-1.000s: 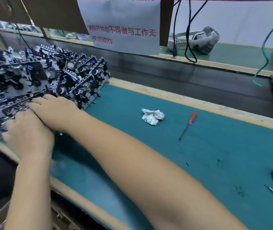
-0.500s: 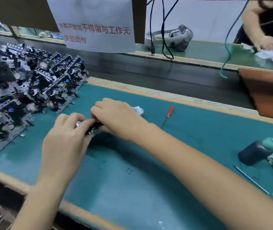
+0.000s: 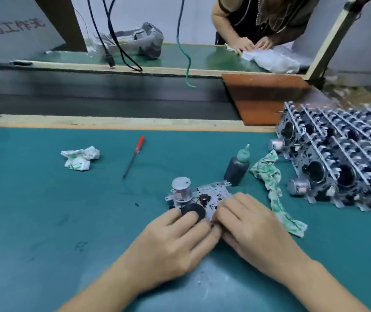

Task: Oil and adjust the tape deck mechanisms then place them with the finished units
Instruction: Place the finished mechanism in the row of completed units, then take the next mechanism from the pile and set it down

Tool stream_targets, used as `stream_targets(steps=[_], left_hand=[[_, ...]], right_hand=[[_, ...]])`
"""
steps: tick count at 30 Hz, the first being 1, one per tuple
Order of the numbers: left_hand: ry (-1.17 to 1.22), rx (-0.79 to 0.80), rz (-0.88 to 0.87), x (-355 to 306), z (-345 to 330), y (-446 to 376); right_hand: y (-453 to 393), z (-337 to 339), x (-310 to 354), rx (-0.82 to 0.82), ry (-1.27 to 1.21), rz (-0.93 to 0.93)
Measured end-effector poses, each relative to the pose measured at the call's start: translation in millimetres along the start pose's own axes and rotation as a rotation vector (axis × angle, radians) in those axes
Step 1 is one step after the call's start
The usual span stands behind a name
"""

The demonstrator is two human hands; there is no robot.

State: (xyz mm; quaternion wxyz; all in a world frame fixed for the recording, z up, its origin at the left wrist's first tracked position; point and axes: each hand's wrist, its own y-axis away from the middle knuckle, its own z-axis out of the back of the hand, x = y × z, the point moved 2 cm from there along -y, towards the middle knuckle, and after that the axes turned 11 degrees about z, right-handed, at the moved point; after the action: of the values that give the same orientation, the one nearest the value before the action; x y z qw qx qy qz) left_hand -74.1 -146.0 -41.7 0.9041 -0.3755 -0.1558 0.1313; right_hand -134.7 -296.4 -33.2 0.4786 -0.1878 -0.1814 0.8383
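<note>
One tape deck mechanism (image 3: 204, 194) lies flat on the green mat (image 3: 45, 210), with a silver motor can and a black flywheel on top. My left hand (image 3: 175, 239) holds its near left side, fingertips on the flywheel. My right hand (image 3: 247, 224) grips its near right edge with curled fingers. A dark oil bottle (image 3: 237, 165) with a green cap stands upright just behind the mechanism. Rows of stacked tape deck mechanisms (image 3: 342, 158) stand at the right.
A red-handled screwdriver (image 3: 135, 154) and a crumpled wipe (image 3: 80, 157) lie to the left. A green-printed rag (image 3: 272, 188) trails between the bottle and the stacked units. Beyond the mat runs a dark conveyor belt (image 3: 101, 95); another person's hands (image 3: 252, 45) work across it.
Both hands brought one mechanism from the pile at the left to the middle of the mat. The view swung right, so the oil bottle, rag and right-hand stack now show.
</note>
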Motion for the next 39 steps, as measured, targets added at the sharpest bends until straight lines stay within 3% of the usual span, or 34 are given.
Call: stream_targets(steps=[3,8,13,23,28,39], left_hand=[[0.138,0.073,0.104,9.4,-7.8,11.6],[0.497,0.427,0.626,37.5,-12.2,23.8],[0.748,0.546,0.787,36.5,-20.3,26.4],[0.774,0.621,0.766,37.7,-21.1,26.0],[0.653,0.6,0.761,27.1,-23.2,16.6],[0.704,0.64,0.753,35.4,-22.3,18.8]], right_hand=[[19.6,-8.3,4.1,0.002,0.013,0.005],[31.7,-6.5,2.3,-0.096,-0.094,-0.055],[33.0,-4.6,2.2,-0.234,-0.186,-0.185],[34.6,-9.3,0.1,-0.362,-0.223,-0.369],[36.1,-16.3,-6.7,-0.347,-0.353,-0.493],[37.3,-17.6,-11.4,-0.314,-0.444,-0.573]])
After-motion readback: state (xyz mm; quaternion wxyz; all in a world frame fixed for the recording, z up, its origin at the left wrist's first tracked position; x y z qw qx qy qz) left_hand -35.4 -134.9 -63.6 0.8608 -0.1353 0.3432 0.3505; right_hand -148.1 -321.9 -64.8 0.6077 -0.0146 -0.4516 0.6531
